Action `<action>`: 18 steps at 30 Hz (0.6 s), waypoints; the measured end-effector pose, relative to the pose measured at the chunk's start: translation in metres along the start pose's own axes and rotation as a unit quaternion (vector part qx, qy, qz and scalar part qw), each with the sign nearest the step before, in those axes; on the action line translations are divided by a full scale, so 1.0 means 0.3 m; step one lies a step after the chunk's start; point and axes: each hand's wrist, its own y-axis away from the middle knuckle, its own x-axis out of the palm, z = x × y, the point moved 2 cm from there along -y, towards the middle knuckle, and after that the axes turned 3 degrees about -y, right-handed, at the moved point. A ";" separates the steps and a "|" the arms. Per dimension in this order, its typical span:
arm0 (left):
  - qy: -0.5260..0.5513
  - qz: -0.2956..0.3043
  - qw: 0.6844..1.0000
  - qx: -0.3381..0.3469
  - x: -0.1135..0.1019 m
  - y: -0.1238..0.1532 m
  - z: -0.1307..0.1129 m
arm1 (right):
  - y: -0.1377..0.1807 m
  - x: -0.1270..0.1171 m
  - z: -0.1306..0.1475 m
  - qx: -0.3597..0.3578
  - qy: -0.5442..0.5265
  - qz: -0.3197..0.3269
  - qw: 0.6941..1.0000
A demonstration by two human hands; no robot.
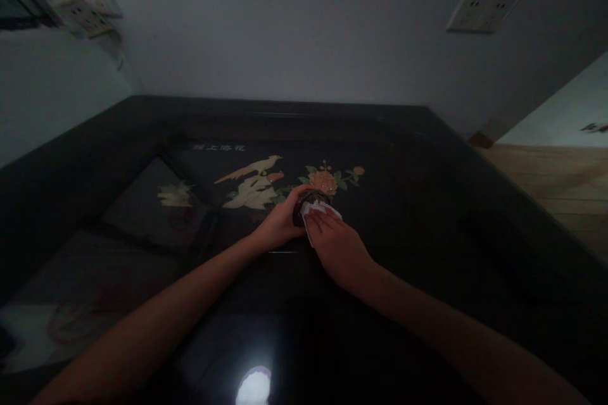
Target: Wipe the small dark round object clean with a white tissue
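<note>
My left hand (280,223) is wrapped round a small dark, rounded object (298,210), steadying its left side. Its exact kind is hard to make out in the dim light. A white cloth or tissue (310,235) is under the fingers of my right hand (339,247), which press it onto the object's top and near side. Both hands are over a black panel (380,202) decorated with a pale bird (251,169), an orange flower (323,182) and leaves. Pale characters (218,147) run along the panel's upper left.
The glossy black tabletop (228,335) reflects a bright light near its front. A dark flat shape (517,259) lies on the right. Behind rises a grey wall with outlets at right (483,11) and left (90,6). Wooden flooring (551,171) shows beyond the right edge.
</note>
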 end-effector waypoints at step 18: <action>0.004 -0.004 1.000 -0.001 0.000 0.000 -0.004 | -0.009 -0.005 0.003 0.011 -0.021 -0.018 1.000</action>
